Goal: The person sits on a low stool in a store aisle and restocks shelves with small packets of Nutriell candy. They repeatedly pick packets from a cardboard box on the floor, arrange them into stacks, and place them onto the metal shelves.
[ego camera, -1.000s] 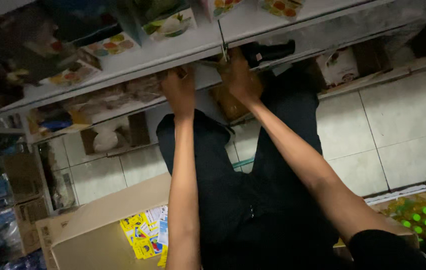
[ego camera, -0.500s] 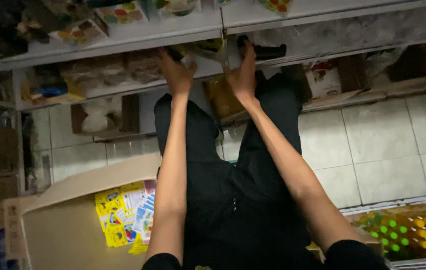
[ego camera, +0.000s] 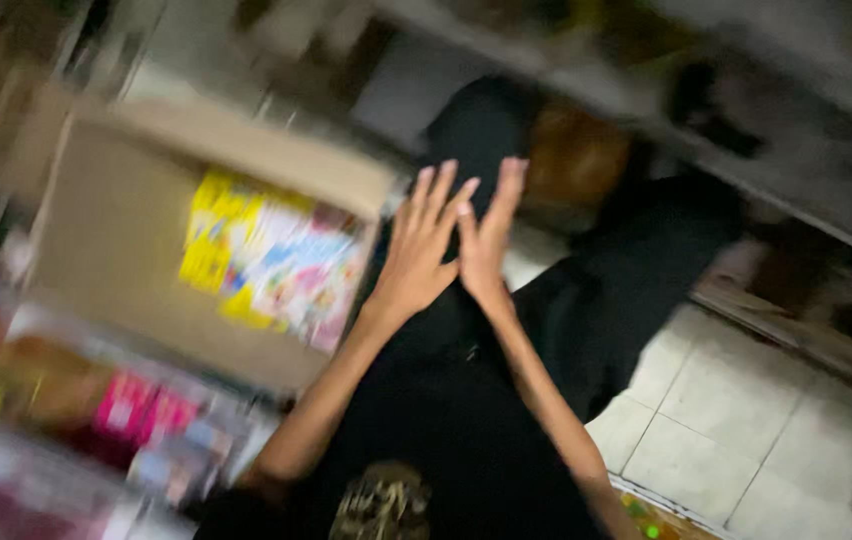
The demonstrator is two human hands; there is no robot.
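The picture is blurry. A big cardboard box (ego camera: 146, 230) fills the left of the frame, and its open side shows bright yellow and pink packets (ego camera: 271, 260). Its right edge sits just beside the left hand (ego camera: 421, 255). A shelf (ego camera: 746, 150) runs across the upper right, with a brown bag (ego camera: 571, 160) under it near the fingertips. White floor tiles (ego camera: 736, 400) lie open at the lower right. More colourful packs (ego camera: 136, 410) crowd the lower left. Both arms reach up the middle of the frame over the person's black trousers (ego camera: 586, 290). The left hand and the right hand (ego camera: 486, 255) are side by side, almost touching, fingers straight and spread, holding nothing.
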